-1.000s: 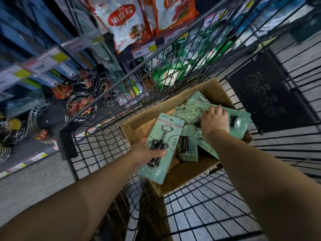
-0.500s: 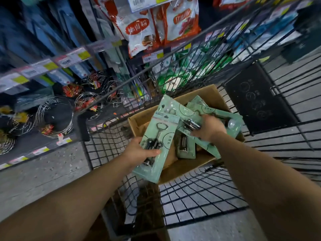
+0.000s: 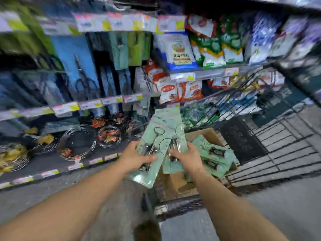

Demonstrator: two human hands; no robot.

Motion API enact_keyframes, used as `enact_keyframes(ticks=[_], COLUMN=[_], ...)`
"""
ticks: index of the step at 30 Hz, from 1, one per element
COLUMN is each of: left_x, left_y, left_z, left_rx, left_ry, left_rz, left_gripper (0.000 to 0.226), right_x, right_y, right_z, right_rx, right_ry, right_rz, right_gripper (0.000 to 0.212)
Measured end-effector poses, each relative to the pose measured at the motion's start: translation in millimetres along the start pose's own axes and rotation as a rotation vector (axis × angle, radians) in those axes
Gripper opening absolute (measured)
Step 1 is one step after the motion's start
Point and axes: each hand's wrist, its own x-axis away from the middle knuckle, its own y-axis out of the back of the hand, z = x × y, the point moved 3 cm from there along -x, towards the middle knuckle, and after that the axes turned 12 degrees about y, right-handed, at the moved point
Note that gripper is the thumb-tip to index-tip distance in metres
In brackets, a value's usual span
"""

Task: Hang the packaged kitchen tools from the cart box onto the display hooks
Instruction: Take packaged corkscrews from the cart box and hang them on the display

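Your left hand [image 3: 137,158] gripping a green packaged tool [image 3: 152,145] at frame centre, your right hand [image 3: 188,158] clutching a second pack [image 3: 175,136] beside it, above the cardboard box [image 3: 206,134], more packs [image 3: 215,155] inside, lower right of centre.

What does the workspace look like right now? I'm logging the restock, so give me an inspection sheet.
Surface: wire cart holding a cardboard box.
Job's things: left pack and right pack lifted, overlapping; more packs in the box.
Clutter: wire racks on the bottom shelf.
Grippers: left hand grips the left pack; right hand grips the right pack.
Cables: nothing seen.
Surroundings: blurred shelves, price tags, food bags, grey floor.
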Motion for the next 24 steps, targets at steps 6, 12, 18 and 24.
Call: enact_keyframes(ticks=[6, 12, 18, 24], left_x=[116, 250, 340, 368], left_y=[197, 413, 561, 651], left_z=[55, 108, 153, 172], left_rx=[0.183, 0.514, 0.701, 0.764], left_ry=[-0.136, -0.26, -0.303, -0.325], left_rz=[-0.298, -0.719, -1.025, -1.176], left_gripper=[0.062, 0.066, 0.091, 0.075], right_x=[96, 205, 280, 294], right_y=[-164, -357, -487, -576], right_z=[149, 315, 413, 480], right_rx=[-0.044, -0.173, -0.215, -0.261], right_ry=[0.297, 0.554, 0.698, 0.76], right_rz=[0.143, 0.433, 0.695, 0.798], right_gripper=[0.049, 0.075, 0.094, 0.099])
